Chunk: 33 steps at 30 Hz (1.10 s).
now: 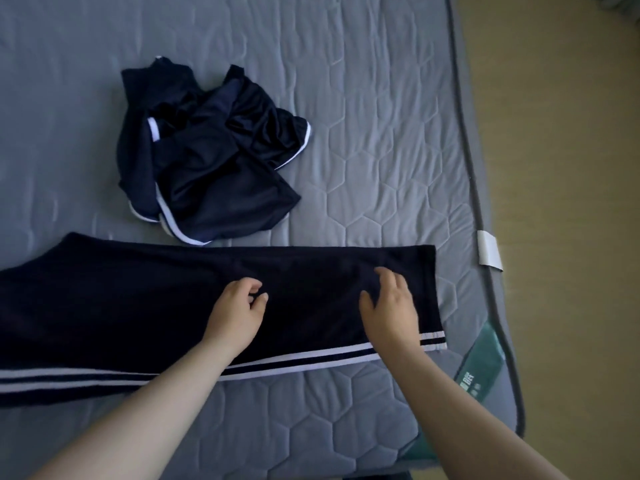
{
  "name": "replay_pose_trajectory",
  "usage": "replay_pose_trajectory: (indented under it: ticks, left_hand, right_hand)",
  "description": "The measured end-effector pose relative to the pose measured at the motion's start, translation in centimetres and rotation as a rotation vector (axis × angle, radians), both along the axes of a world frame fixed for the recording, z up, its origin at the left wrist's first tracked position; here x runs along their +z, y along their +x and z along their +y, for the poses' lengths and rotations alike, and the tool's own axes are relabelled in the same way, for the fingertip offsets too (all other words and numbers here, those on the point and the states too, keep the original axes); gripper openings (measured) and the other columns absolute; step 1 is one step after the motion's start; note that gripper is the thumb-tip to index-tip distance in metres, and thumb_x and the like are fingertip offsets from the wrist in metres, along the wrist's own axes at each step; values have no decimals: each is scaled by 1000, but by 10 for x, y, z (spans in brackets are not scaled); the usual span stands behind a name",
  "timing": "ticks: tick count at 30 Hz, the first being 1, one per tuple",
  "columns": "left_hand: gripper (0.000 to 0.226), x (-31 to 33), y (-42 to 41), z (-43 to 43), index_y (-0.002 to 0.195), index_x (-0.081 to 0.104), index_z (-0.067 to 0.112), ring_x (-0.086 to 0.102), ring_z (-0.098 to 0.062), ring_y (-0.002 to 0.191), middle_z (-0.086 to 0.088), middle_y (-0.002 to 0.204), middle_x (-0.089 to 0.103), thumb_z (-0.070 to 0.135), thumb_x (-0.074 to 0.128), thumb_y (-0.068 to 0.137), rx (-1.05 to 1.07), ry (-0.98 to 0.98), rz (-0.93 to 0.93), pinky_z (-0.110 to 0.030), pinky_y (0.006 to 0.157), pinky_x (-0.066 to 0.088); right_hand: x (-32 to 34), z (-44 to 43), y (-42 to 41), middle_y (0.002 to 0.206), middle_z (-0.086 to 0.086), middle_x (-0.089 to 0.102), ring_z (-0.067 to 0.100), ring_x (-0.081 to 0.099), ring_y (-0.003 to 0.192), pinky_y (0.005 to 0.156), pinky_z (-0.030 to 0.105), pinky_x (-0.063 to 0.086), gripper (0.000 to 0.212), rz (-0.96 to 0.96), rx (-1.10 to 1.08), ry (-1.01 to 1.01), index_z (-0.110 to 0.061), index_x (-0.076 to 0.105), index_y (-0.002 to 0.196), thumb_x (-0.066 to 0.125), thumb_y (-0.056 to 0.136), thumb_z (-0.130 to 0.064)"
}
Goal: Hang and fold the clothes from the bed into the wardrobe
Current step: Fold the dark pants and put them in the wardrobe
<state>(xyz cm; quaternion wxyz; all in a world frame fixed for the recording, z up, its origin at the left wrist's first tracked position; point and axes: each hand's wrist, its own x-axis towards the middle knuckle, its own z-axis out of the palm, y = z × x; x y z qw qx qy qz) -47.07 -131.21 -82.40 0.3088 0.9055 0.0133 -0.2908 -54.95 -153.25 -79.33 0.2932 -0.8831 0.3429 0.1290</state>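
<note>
Dark navy trousers [138, 306] with white side stripes lie flat across the near part of the grey quilted mattress [381, 150], leg ends toward the right. My left hand [237, 310] rests on the middle of the trousers with its fingers curled, seemingly pinching the cloth. My right hand [389, 306] lies on the cloth near the leg end, fingers bent and pressing down. A crumpled navy garment [204, 161] with white trim lies in a heap farther back on the mattress.
The mattress edge runs down the right side, with a white tag [489, 251] and a green label [479, 362] on it. Beyond the edge is light wooden floor [571, 202]. No wardrobe is in view.
</note>
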Motion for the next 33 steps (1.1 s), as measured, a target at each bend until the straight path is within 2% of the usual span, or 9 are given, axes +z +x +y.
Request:
replay_pose_trajectory:
  ticks: [6, 9, 14, 16, 19, 22, 26, 30, 33]
  left_hand:
    - [19, 4, -9, 83, 111, 61, 14, 56, -7, 88, 1, 106, 60, 22, 55, 95, 163, 4, -6, -14, 70, 38]
    - [14, 5, -13, 142, 96, 64, 11, 58, -13, 82, 0, 93, 63, 24, 60, 92, 302, 66, -32, -22, 70, 40]
    - [46, -7, -30, 234, 62, 53, 1, 58, -29, 65, -13, 64, 59, 36, 60, 92, 666, 181, 118, -34, 59, 43]
    - [47, -14, -40, 264, 79, 59, -7, 61, -36, 82, -22, 82, 65, 38, 61, 90, 810, 158, 192, -39, 75, 47]
    - [58, -22, -47, 305, 101, 60, -6, 59, -35, 95, -19, 99, 63, 49, 66, 84, 996, 118, 182, -41, 90, 46]
    - [63, -29, -44, 338, 91, 57, -1, 61, -30, 83, -17, 89, 63, 57, 73, 73, 1183, 2, 148, -39, 86, 48]
    - [83, -46, -36, 371, 126, 51, 1, 61, -29, 107, -12, 118, 62, 52, 81, 66, 1334, -229, 209, -45, 98, 49]
    - [91, -54, -26, 381, 133, 43, 14, 60, -21, 111, -3, 126, 58, 46, 86, 60, 1499, -450, 190, -43, 98, 50]
    - [91, -49, -13, 385, 138, 39, 16, 57, -17, 116, 0, 132, 54, 36, 88, 63, 1603, -507, 17, -38, 101, 47]
  right_hand:
    - [-3, 97, 28, 125, 0, 52, 17, 58, 100, 79, 26, 45, 37, 35, 132, 196, -18, 50, 131, 54, 94, -27]
    - [-8, 154, 40, 123, 0, 54, 12, 56, 94, 79, 23, 44, 38, 56, 220, 287, -19, 51, 130, 55, 94, -28]
    - [-24, 243, 62, 119, 0, 57, 10, 57, 96, 81, 19, 43, 37, 77, 294, 392, -19, 52, 129, 57, 93, -26]
    - [-29, 277, 68, 118, -1, 58, 11, 58, 99, 81, 19, 44, 36, 96, 309, 439, -19, 53, 128, 57, 93, -25]
    - [-36, 329, 77, 120, -2, 59, 10, 58, 104, 83, 18, 43, 37, 105, 323, 506, -19, 53, 130, 57, 93, -24]
    - [-40, 370, 86, 127, -4, 59, 6, 56, 111, 89, 16, 42, 42, 87, 292, 591, -19, 51, 135, 54, 94, -22]
    - [-49, 418, 103, 140, -4, 51, 7, 50, 125, 92, 13, 36, 51, 84, 164, 722, -17, 41, 144, 53, 95, -21]
    - [-60, 442, 110, 143, 0, 46, 15, 44, 132, 100, 20, 33, 61, 211, 33, 797, -21, 29, 151, 55, 96, -24]
    - [-66, 450, 113, 141, -3, 47, 16, 46, 129, 112, 32, 34, 62, 246, -55, 855, -24, 28, 151, 55, 95, -26]
